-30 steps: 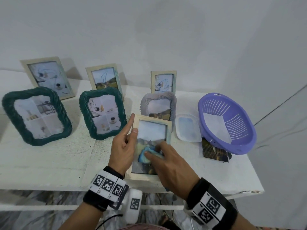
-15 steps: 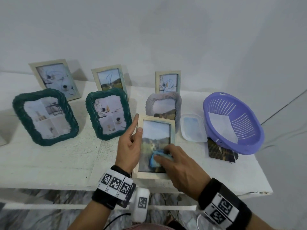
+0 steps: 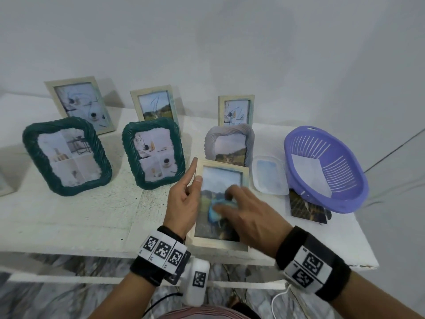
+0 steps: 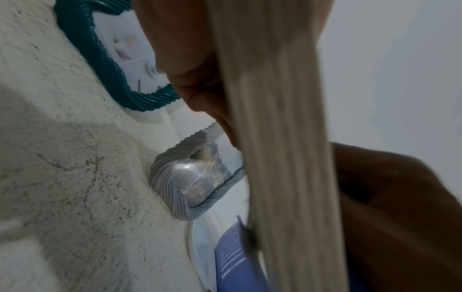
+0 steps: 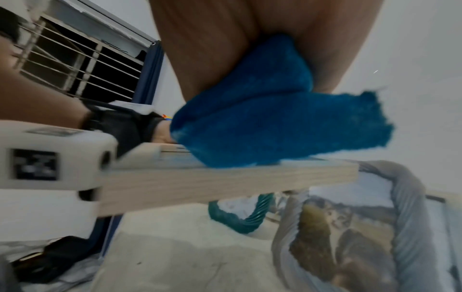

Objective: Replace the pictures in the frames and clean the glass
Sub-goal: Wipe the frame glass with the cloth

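My left hand [image 3: 184, 201] grips the left edge of the pale wooden rectangular picture frame [image 3: 220, 242]: thumb on the front rim, index finger laid straight along the side. The frame sits tilted up off the white painted table [image 3: 69, 217], near its front edge, glass facing me. My right hand [image 3: 248, 217] has fingers bent down over a small blue fuzzy cloth [image 3: 217, 209], pressing it flat on the glass around the middle of the picture. In the right wrist view the cloth [image 5: 262, 118] is bunched under my fingertips [image 5: 212, 39] and touches the frame face.

Just behind the held frame stands a grey rope-pattern frame [image 3: 230, 143] with a landscape print. Left of it stand two dark green rope-pattern frames [image 3: 66, 155] [image 3: 153, 153]. In the back row stand three more pale wooden frames [image 3: 80, 104] [image 3: 155, 104] [image 3: 235, 110], upright by the wall. To the right lie a clear shallow plastic tray [image 3: 270, 177], then a purple slotted plastic basket [image 3: 322, 166] with a white sheet inside, partly resting on dark loose photo prints [image 3: 305, 208].
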A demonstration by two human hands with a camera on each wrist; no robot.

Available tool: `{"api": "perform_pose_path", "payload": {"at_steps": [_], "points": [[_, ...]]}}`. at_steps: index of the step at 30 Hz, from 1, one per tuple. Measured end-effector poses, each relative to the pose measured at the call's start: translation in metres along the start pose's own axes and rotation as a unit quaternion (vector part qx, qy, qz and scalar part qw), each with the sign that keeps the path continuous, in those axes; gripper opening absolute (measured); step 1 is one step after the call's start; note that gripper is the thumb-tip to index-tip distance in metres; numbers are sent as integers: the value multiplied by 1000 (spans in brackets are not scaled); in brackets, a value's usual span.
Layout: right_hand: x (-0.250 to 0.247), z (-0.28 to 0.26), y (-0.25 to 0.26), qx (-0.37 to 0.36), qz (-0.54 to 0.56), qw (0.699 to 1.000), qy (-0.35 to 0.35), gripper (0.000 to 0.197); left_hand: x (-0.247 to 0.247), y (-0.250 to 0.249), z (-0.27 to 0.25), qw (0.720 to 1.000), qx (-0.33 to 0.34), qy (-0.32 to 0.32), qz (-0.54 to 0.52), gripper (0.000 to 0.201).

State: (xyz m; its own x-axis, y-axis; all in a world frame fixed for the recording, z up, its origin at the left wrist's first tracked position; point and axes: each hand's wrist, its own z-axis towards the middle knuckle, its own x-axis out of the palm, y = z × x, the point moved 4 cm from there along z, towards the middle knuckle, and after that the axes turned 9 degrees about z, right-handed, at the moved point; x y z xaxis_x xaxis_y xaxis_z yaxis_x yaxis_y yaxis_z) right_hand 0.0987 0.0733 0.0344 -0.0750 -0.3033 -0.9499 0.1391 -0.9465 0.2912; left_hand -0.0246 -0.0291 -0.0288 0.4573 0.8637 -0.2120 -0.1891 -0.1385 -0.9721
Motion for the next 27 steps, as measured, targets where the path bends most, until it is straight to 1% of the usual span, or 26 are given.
{"api": "perform_pose_path", "payload": {"at_steps": [2,4,5,7,9,10,12,14,16,18,20,21,23,25,27], "points": [[-8,12,-7,32,-2,999,-34,28,3,0,1,1000,10,7,-11,43],[-8,17,-2,23,3,999,-37,25,2,2,4,1000,8,14,-15,42],[-6,16,4,4,12,1000,-18,23,0,1,6,1000,5,15,-12,41],[-1,5,14,-39,36,998,42,19,-4,2,10,1000,2,14,-11,41],[-3,-5,17,-73,49,993,84,25,-6,4,12,1000,0,14,-15,43],[-6,-6,15,-84,39,992,90,30,-7,6,12,1000,-4,11,-16,43],[-14,-3,5,-88,-9,993,75,37,-6,7,12,1000,-6,10,-14,43],[-22,3,-6,-56,-48,996,45,38,-4,6,11,1000,0,17,-17,42],[-23,7,-8,-30,-51,998,24,35,-3,7,10,1000,-4,18,-21,43],[-13,5,0,-34,-11,999,39,25,-3,9,12,1000,-13,17,-21,42],[-5,-1,11,-57,32,995,73,17,-2,9,11,999,-16,24,-23,41],[-4,-4,14,-69,39,993,86,19,-1,10,11,999,-16,25,-23,41],[-12,-6,10,-80,24,993,87,25,-1,11,10,1000,-13,21,-19,41],[-21,-3,-4,-61,-4,996,60,28,0,10,8,999,-8,23,-24,42],[-28,5,-17,-17,-35,999,14,23,2,8,7,999,-10,28,-30,42]]}}
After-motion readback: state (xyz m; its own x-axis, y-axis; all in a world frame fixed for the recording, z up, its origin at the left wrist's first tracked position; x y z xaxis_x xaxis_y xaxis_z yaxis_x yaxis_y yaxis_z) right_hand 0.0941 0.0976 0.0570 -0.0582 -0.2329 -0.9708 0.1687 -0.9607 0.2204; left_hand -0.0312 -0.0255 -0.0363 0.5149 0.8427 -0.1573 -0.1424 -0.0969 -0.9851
